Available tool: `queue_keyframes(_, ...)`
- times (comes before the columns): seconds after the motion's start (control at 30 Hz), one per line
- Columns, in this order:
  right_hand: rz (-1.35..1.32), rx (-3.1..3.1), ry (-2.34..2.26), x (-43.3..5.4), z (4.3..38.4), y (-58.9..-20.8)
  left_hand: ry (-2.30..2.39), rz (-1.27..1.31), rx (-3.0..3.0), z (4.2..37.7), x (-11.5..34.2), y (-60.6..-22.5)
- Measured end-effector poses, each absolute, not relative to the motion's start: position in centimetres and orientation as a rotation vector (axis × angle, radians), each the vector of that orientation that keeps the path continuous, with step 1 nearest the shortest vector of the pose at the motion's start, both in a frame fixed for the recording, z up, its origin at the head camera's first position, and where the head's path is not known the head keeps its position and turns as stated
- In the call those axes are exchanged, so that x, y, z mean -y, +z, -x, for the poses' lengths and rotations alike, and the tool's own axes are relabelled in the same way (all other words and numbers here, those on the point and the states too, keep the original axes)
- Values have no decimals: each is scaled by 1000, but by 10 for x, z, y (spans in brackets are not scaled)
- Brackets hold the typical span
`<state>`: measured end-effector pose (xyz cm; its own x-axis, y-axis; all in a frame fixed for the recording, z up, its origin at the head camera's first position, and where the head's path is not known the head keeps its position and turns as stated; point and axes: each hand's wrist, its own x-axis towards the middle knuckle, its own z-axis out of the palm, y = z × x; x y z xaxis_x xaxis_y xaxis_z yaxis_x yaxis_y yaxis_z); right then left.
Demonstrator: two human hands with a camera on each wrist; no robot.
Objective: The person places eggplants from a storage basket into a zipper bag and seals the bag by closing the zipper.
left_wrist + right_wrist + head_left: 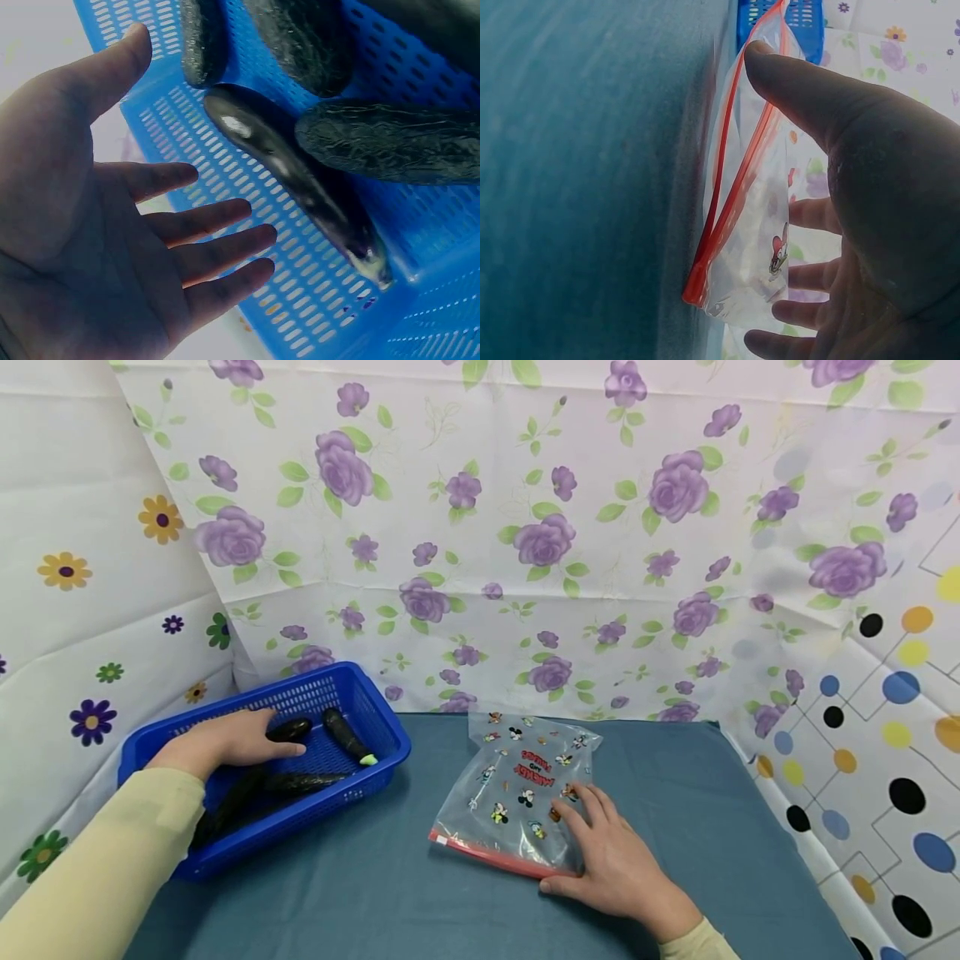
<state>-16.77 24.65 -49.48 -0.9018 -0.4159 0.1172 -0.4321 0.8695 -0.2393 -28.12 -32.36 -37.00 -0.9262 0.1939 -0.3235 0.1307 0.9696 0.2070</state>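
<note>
Currently, my head feed shows the left hand [232, 742] above the blue plastic basket [315, 806], which sits at a slant by the far-left corner of the cloth-covered desk [360, 893]. From the left wrist camera I read that hand as holding nothing: its fingers are extended and spread, the thumb held away from them. Inside the basket, a glossy eggplant [345, 735] with a pale green stem end lies near the right end, and a wrinkled dark cucumber [307, 782] lies along the near wall; another dark vegetable [291, 729] shows just beside the left thumb, though I cannot tell whether it is touched. Right of the basket and apart from it, a clear zip bag [510, 785] printed "Mickey and Friends" lies with its closed end at the desk's far edge and its red zip [495, 857] toward the near edge. At the bag's right side I see the right hand [618, 868], fingers nearly straight over the printed film, thumb by the zip, not curled round anything. My right wrist feed shows the bag's mouth slightly parted, its two red strips separated between their ends.
</note>
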Motion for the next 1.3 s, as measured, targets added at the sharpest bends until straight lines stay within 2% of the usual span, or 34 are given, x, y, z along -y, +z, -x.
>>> queue_keyframes(0.47,-673,2994,405,-247,168,-494,280,-231,-2825,291,332,-398)
queue_keyframes(1.3,-669,3003,402,-247,168,-494,281,-213,-2821,296,342,-416)
